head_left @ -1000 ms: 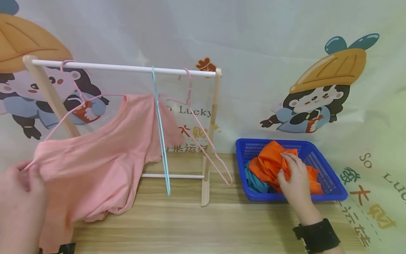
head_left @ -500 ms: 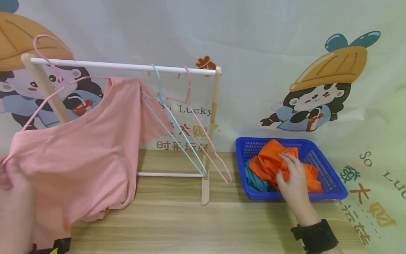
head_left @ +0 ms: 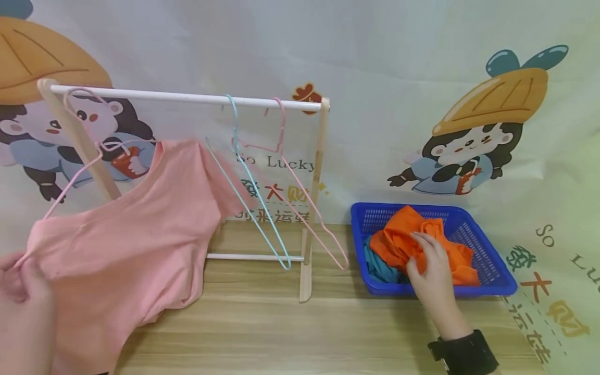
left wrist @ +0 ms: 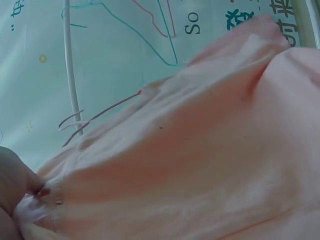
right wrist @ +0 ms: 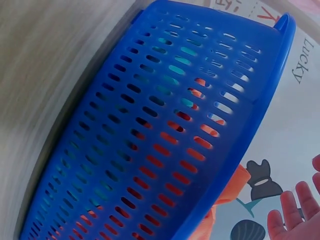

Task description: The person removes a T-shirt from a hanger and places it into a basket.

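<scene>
At the left of the head view my left hand (head_left: 23, 302) pinches the lower corner of a pink wire hanger (head_left: 77, 179) together with the shoulder of a pink T-shirt (head_left: 136, 213). The shirt drapes from the hanger, and the hanger's hook overlaps the white rod (head_left: 159, 96) near its left end. In the left wrist view the thumb and finger (left wrist: 17, 187) press at the shirt's edge. My right hand (head_left: 433, 271) is over a blue basket (head_left: 487, 250), fingers loosely bent at an orange cloth (head_left: 398, 229). The right wrist view shows its fingers (right wrist: 305, 200) spread beyond the basket's rim.
A small wooden clothes rack (head_left: 315, 198) stands on the wood-grain table (head_left: 244, 333). From its rod hang a light blue hanger (head_left: 250, 179) and another pink hanger (head_left: 300, 187), both bare. Teal cloth (head_left: 379, 265) lies under the orange one. A printed curtain (head_left: 375, 104) hangs behind.
The pink hanger's hook rose above the rod and shifted left, then came down to rod height. My left hand moved left, then slightly down. The light blue hanger has swung from edge-on. The right hand barely moved.
</scene>
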`<state>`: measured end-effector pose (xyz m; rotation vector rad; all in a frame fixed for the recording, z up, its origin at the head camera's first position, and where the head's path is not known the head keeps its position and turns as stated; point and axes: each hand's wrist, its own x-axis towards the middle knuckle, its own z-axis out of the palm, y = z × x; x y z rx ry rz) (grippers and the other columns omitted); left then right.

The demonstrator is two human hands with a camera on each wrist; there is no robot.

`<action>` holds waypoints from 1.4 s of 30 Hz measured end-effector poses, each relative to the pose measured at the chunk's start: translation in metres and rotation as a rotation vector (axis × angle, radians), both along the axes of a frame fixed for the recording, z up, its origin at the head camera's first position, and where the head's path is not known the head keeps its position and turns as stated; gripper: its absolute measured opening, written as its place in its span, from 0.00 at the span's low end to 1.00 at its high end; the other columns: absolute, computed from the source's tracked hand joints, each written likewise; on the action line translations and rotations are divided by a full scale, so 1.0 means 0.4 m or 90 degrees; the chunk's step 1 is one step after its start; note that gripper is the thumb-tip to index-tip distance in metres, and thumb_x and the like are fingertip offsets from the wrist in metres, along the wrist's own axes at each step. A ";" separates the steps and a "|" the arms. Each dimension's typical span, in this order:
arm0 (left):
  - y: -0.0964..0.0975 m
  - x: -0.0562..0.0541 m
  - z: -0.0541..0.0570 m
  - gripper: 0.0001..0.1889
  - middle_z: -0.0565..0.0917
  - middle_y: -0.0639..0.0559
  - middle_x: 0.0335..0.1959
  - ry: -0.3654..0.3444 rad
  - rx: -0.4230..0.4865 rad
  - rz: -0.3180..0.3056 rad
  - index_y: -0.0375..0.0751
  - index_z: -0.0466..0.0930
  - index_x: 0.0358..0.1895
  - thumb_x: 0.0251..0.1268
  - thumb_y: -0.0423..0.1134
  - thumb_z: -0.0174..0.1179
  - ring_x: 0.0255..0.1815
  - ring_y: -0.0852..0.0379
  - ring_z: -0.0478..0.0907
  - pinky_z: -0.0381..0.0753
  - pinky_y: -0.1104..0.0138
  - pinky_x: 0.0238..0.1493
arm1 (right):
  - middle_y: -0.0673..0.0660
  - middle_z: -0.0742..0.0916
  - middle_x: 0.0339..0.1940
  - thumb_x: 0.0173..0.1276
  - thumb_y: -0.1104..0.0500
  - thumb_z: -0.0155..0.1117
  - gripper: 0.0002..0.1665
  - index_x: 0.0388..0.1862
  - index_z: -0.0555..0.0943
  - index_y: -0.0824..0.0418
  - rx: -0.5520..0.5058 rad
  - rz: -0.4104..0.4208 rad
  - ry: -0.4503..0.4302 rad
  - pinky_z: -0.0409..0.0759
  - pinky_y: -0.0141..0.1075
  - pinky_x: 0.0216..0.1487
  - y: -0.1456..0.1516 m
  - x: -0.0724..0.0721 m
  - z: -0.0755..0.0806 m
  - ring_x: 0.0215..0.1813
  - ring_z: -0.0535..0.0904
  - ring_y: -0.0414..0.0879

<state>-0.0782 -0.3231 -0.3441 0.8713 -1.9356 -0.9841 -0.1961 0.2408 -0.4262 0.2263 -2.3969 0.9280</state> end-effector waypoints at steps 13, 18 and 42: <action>-0.162 0.048 -0.185 0.17 0.70 0.71 0.29 0.030 -0.060 -0.257 0.67 0.70 0.40 0.70 0.31 0.50 0.20 0.75 0.65 0.64 0.80 0.16 | 0.64 0.74 0.60 0.57 0.75 0.58 0.27 0.58 0.75 0.67 -0.021 0.011 0.018 0.67 0.61 0.58 -0.003 0.010 -0.025 0.62 0.66 0.62; -0.198 0.076 -0.225 0.22 0.78 0.67 0.29 0.117 -0.029 -0.482 0.57 0.78 0.42 0.66 0.20 0.48 0.25 0.74 0.73 0.70 0.79 0.21 | 0.63 0.74 0.60 0.56 0.75 0.59 0.27 0.58 0.75 0.66 -0.022 0.011 0.014 0.66 0.61 0.60 -0.008 0.010 -0.030 0.63 0.66 0.61; -0.101 0.073 -0.116 0.12 0.80 0.62 0.39 -0.346 -0.075 -0.728 0.32 0.74 0.51 0.74 0.36 0.47 0.34 0.65 0.75 0.79 0.72 0.31 | 0.64 0.76 0.54 0.51 0.81 0.57 0.25 0.50 0.77 0.69 -0.136 0.054 0.187 0.64 0.25 0.53 -0.045 0.037 0.000 0.56 0.67 0.39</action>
